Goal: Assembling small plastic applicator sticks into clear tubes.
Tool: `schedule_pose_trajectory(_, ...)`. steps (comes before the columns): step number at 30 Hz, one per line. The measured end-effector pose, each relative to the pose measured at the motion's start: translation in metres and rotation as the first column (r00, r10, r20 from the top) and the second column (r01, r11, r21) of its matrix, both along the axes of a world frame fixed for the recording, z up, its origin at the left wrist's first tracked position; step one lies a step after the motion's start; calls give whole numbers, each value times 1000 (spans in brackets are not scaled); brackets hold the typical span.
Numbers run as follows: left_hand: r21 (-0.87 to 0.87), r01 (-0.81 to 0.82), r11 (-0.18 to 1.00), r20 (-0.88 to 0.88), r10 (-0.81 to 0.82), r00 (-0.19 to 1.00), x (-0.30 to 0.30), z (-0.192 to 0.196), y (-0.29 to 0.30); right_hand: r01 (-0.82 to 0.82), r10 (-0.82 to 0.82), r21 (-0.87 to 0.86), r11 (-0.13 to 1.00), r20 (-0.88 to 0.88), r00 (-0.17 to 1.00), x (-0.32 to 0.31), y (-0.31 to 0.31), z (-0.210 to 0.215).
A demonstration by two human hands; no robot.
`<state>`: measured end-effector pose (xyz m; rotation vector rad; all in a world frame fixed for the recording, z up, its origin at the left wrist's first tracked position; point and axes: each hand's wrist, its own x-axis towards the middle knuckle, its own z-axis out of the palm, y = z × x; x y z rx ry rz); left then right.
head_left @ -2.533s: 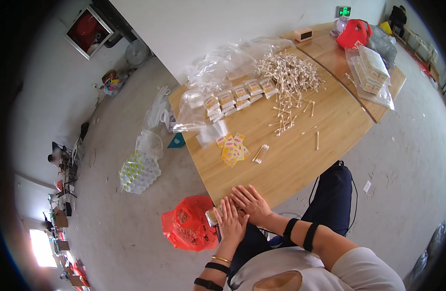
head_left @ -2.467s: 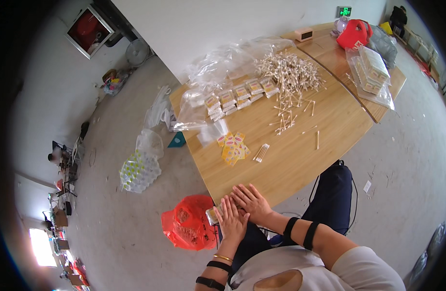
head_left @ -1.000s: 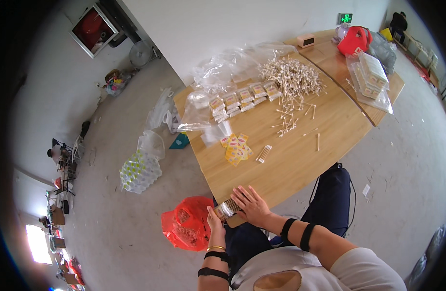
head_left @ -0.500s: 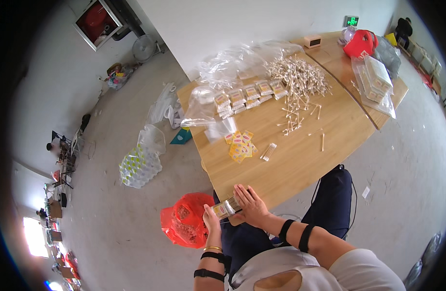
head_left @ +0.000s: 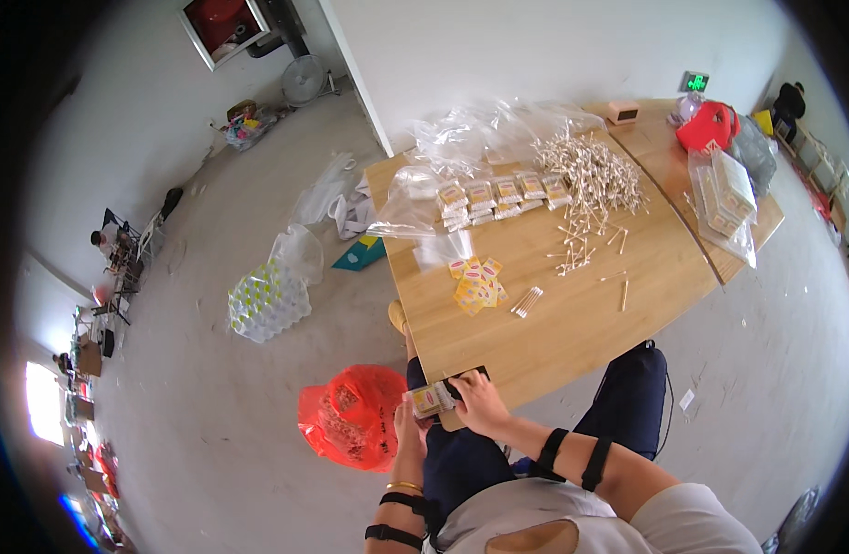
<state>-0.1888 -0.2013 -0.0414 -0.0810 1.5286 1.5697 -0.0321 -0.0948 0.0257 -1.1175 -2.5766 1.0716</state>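
Note:
At the near left corner of the wooden table [head_left: 554, 305], my left hand [head_left: 408, 427] holds a small clear packet of cotton swabs [head_left: 426, 400] with a yellow label. Beside the packet's right end, my right hand [head_left: 481, 403] has its fingers bent and pressed together at a flat black piece [head_left: 483, 373] on the table edge. What those fingers grip is hidden. Farther in lie a short row of loose cotton swabs [head_left: 527, 302] and a pile of yellow printed cards [head_left: 478, 285]. Filled swab packets [head_left: 508, 191] are stacked in rows behind them.
A heap of loose swabs [head_left: 591, 180] spreads at the back, beside clear plastic bags [head_left: 480, 138]. A red bag [head_left: 355, 415] stands below the table's left corner. Wrapped packs [head_left: 727, 194] and a red bag [head_left: 708, 127] sit at the far right. A person [head_left: 790, 103] is in the distance.
My right hand has gone from lying flat over swab sticks to bent fingers; the sticks no longer show and the black piece is uncovered. The whole view has shifted slightly.

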Motion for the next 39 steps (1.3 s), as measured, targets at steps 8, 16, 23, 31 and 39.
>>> schedule_pose_trajectory(8, 215, -197, 956, 248, 142, 958, 22, -11, 5, 275, -333, -321, 906, -141, 932, -36, -19, -38)
schedule_pose_trajectory(16, 185, -340, 922, 311, 274, 910, 26, -30, -3, 30, -318, -872, 489, -146, 937, -50, -15, 6)
schedule_pose_trajectory(23, 222, -266, 938, 278, 201, 939, 23, -29, -1, -33, -238, -875, 483, -168, 957, -34, -7, -17)
schedule_pose_trajectory(31, 178, -201, 963, 231, 158, 960, 11, -3, -7, -92, -302, -961, 260, -172, 938, -50, -9, 7)
schedule_pose_trajectory(39, 324, -295, 899, 192, 243, 951, -9, 76, -22, -95, -292, -891, 444, -244, 925, -69, -11, 41)
